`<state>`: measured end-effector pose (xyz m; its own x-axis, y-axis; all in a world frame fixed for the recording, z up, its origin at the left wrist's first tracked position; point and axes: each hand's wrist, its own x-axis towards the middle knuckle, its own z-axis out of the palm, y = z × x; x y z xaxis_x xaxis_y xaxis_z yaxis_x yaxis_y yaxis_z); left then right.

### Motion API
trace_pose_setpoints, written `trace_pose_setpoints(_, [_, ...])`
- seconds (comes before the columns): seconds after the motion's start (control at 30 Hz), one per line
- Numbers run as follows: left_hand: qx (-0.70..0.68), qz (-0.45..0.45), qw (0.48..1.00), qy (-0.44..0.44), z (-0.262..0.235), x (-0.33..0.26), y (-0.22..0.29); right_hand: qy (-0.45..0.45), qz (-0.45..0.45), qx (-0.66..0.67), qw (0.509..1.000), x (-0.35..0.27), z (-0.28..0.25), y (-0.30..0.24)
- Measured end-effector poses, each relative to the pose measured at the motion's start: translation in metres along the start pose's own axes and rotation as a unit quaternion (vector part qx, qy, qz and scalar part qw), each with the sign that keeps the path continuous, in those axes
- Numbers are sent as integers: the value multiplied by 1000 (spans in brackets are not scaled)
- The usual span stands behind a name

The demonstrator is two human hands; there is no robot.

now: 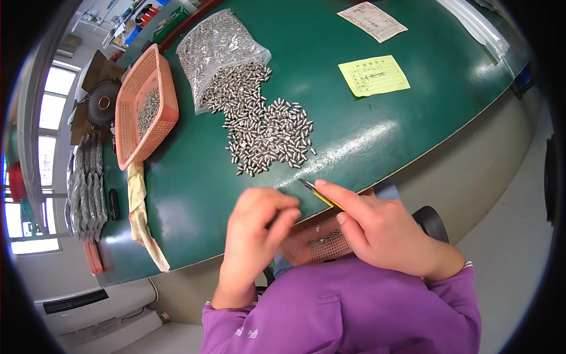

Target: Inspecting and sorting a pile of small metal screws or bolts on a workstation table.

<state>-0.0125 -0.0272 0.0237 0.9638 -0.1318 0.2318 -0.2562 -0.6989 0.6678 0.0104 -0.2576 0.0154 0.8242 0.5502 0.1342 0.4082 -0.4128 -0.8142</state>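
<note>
A heap of small, shiny metal pieces with pointed ends (268, 133) lies on the green table, spilling from a clear plastic bag (215, 44). In front of the heap, at the table's near edge, my left hand (256, 227) is curled, with thumb and forefinger close together. It is slightly blurred, and anything between the fingertips is too small to make out. My right hand (383, 230) grips a slim yellow-and-black tool (321, 196), its dark tip aimed up and left toward the heap. Under the hands, a pink basket (324, 251) with some metal pieces shows below the table edge.
Left of the bag, an orange plastic basket (147, 130) holds more small metal pieces. A yellow card (374, 75) and a pale printed slip (372, 21) lie at the far right. A cream cloth strip (139, 206) and several filled plastic bags (87, 189) are on the left.
</note>
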Motion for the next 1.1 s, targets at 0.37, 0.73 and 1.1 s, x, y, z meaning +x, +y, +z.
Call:
trace_pose_setpoints(0.37, [90,-74,990,82,10,18,-19,6,-35,-45,998,-3,5,5])
trace_pose_setpoints(0.73, [185,10,982,-32,16,21,-16,14,-21,-13,1000,0,-1,6])
trace_pose_setpoints(1.1, [176,32,980,-89,8,5,-18,37,-32,-14,999,1,-3,10])
